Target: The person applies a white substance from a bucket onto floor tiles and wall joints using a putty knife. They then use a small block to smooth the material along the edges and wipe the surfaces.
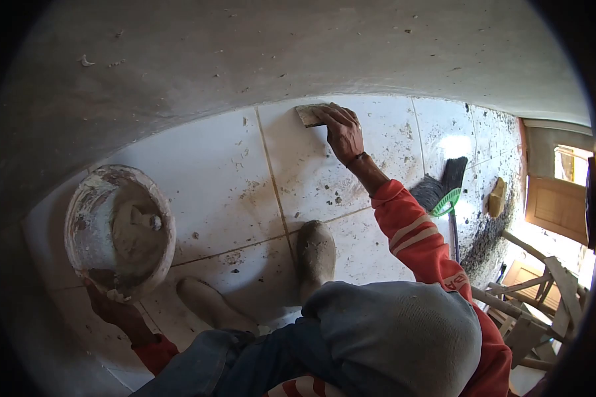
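The right hand (343,132) is curled around a scraper (306,116) at the floor (215,192) near the wall (271,53), long axis roughly along it, free end leftward; the left hand (114,311), grip unclear, touches the bucket (169,221).

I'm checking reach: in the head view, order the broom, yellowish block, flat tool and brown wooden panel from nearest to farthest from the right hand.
1. Flat tool, held in the right hand.
2. Broom, to the hand's right.
3. Yellowish block, farther right, past the broom.
4. Brown wooden panel, far right.
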A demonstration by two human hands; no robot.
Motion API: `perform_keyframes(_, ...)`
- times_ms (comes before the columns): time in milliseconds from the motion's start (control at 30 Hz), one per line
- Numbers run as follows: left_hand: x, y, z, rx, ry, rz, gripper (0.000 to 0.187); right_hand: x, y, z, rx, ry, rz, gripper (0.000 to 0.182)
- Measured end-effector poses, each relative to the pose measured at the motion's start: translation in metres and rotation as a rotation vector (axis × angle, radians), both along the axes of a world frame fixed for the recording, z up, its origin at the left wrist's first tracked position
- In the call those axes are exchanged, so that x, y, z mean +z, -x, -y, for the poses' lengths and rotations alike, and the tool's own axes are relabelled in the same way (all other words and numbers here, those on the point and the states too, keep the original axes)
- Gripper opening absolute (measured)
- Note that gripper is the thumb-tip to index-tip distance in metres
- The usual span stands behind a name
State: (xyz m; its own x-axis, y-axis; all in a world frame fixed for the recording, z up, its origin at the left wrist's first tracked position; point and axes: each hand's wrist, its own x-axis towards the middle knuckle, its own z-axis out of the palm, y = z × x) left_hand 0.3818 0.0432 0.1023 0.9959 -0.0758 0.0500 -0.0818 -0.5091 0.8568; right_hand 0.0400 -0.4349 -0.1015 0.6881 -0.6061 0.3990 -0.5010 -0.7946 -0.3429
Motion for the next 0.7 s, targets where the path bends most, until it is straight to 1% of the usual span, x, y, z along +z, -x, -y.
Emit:
perform_keyframes(133, -0.01, -0.013, -0.017, -0.047, -0.076, 0.063, 0.062, 0.002, 0.011, 0.008, -0.017, 0.015, 0.023, 0.035)
perform_keyframes(200, -0.009, -0.01, -0.019, -0.06, -0.13, 0.041, 0.05, -0.001, 0.012, 0.016, -0.028, 0.035, 0.015, 0.035)
perform_keyframes(233, -0.008, -0.007, -0.017, -0.061, -0.134, 0.033, 0.05, 0.001, 0.015, 0.017, -0.028, 0.031, 0.007, 0.035)
perform_keyframes(333, 0.005, -0.005, 0.001, -0.057, -0.066, 0.027, 0.047, 0.006, 0.023, 0.02, 0.041, 0.018, 0.013, 0.034)
perform_keyframes(367, 0.012, 0.0, 0.009, -0.007, -0.024, -0.034, 0.047, 0.004, 0.024, 0.024, 0.043, 0.022, 0.014, 0.034)
perform_keyframes(400, 0.013, 0.004, 0.014, 0.044, 0.016, -0.1, 0.048, 0.001, 0.026, 0.028, 0.036, 0.027, 0.012, 0.035)
perform_keyframes(433, 0.002, -0.003, -0.003, 0.046, 0.015, -0.108, 0.048, -0.002, 0.029, 0.032, 0.028, 0.028, 0.006, 0.035)
perform_keyframes(467, -0.016, -0.017, -0.034, -0.123, -0.233, 0.147, 0.048, -0.003, 0.027, 0.036, 0.016, 0.018, 0.009, 0.036)
perform_keyframes(500, -0.017, -0.019, -0.037, -0.302, -0.478, 0.405, 0.048, -0.005, 0.034, 0.034, 0.01, 0.012, 0.001, 0.036)
perform_keyframes(533, -0.018, -0.019, -0.038, -0.311, -0.476, 0.41, 0.048, -0.006, 0.036, 0.032, 0.019, 0.023, 0.003, 0.036)
perform_keyframes(600, -0.02, -0.021, -0.04, -0.206, -0.349, 0.255, 0.048, -0.006, 0.031, 0.037, 0.024, 0.045, 0.017, 0.036)
perform_keyframes(633, -0.018, -0.022, -0.038, -0.208, -0.345, 0.258, 0.048, -0.005, 0.029, 0.039, 0.025, 0.044, 0.025, 0.037)
perform_keyframes(700, -0.016, -0.018, -0.036, -0.172, -0.258, 0.146, 0.047, -0.008, 0.032, 0.041, 0.024, 0.031, 0.025, 0.038)
